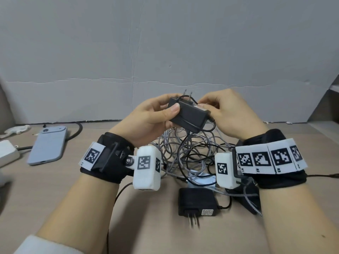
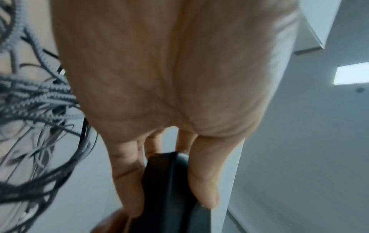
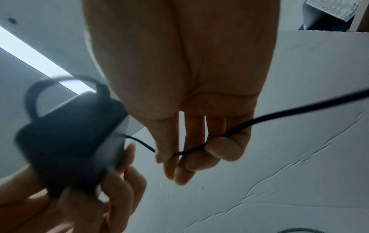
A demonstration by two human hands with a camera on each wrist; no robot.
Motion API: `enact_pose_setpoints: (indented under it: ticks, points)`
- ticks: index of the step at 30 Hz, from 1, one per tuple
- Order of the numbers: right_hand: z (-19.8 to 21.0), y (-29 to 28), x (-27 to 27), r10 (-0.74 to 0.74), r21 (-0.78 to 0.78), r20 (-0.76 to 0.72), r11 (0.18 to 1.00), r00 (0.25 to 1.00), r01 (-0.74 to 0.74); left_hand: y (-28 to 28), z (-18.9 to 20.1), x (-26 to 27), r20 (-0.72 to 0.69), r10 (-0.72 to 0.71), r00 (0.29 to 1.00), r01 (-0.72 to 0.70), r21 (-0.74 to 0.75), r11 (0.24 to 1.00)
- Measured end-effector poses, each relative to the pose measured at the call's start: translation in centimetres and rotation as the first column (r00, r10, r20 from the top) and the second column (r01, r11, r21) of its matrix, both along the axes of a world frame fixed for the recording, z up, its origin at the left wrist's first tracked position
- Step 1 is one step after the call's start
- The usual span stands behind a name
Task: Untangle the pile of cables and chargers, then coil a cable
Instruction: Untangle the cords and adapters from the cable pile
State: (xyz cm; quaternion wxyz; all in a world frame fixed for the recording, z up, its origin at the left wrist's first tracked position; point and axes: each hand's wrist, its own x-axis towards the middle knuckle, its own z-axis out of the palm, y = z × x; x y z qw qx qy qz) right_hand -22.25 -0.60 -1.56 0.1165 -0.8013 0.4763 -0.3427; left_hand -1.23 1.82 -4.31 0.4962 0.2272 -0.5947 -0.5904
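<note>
My left hand (image 1: 156,114) grips a black charger block (image 1: 189,115) above the table, thumb on its near face, prongs pointing up. The same block (image 2: 169,189) sits between my thumb and fingers in the left wrist view. My right hand (image 1: 220,110) pinches the thin black cable (image 3: 199,149) that wraps round this block (image 3: 66,145). Below both hands lies the tangled pile of grey braided and black cables (image 1: 187,153). A second black charger (image 1: 197,202) lies on the table near me, prongs toward me.
A blue-grey phone (image 1: 48,144) lies face down at the left, with a white box (image 1: 7,153) further left and a thick black cord (image 1: 77,131) behind it. A grey wall (image 1: 165,52) backs the wooden table (image 1: 146,226).
</note>
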Motion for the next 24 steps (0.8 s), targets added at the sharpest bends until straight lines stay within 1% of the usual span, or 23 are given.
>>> enact_pose_setpoints:
  ticks: [2,4,6,8,9,10,12,13,16,18,20,22,24]
  points:
    - [0.0,0.3,0.4,0.033,0.005,-0.05,0.999,0.998,-0.033,-0.1,0.2,-0.2,-0.073,-0.017,0.997,0.018,0.005,1.0]
    - [0.1,0.8,1.0,0.056,0.059,-0.081,0.997,0.995,-0.051,-0.4,0.4,-0.4,-0.176,0.023,0.984,-0.015,0.05,0.999]
    - [-0.1,1.2,1.9,0.095,0.124,-0.151,0.989,0.984,-0.076,-0.7,0.5,-0.7,-0.3,0.117,0.947,-0.082,0.126,0.989]
    - [-0.5,1.6,2.8,0.13,0.19,-0.259,0.978,0.957,-0.081,-1.0,0.5,-0.8,-0.376,0.228,0.898,-0.163,0.197,0.967]
    - [-0.7,1.8,3.2,0.137,0.207,-0.307,0.975,0.942,-0.074,-1.2,0.5,-0.7,-0.36,0.294,0.885,-0.228,0.215,0.95]
    - [-0.8,2.1,3.6,0.139,0.212,-0.34,0.975,0.93,-0.068,-1.4,0.4,-0.7,-0.299,0.372,0.879,-0.318,0.216,0.923]
    - [-0.8,2.8,4.4,0.154,0.207,-0.364,0.975,0.919,-0.082,-1.8,-0.2,-0.5,-0.144,0.518,0.843,-0.497,0.161,0.853]
    - [-0.7,3.2,4.7,0.165,0.205,-0.373,0.974,0.913,-0.093,-1.8,-0.4,-0.4,-0.094,0.559,0.824,-0.548,0.119,0.828]
    - [0.0,4.0,4.7,0.182,0.177,-0.39,0.977,0.903,-0.121,-1.5,-0.5,-0.5,0.043,0.619,0.784,-0.617,-0.05,0.785]
    - [0.5,4.0,4.1,0.169,0.137,-0.324,0.982,0.931,-0.13,-1.3,-0.4,-0.3,0.151,0.644,0.75,-0.622,-0.17,0.764]
    - [1.1,3.7,3.5,0.162,0.091,-0.192,0.985,0.968,-0.147,-1.4,-0.5,0.2,0.218,0.64,0.736,-0.598,-0.234,0.767]
    - [1.5,3.5,3.1,0.188,0.053,-0.011,0.981,0.982,-0.187,-1.4,-0.5,0.5,0.273,0.609,0.744,-0.554,-0.256,0.792]
    - [1.7,3.4,2.6,0.219,0.036,0.176,0.973,0.96,-0.229,-1.3,-0.5,0.6,0.307,0.538,0.785,-0.478,-0.251,0.842]
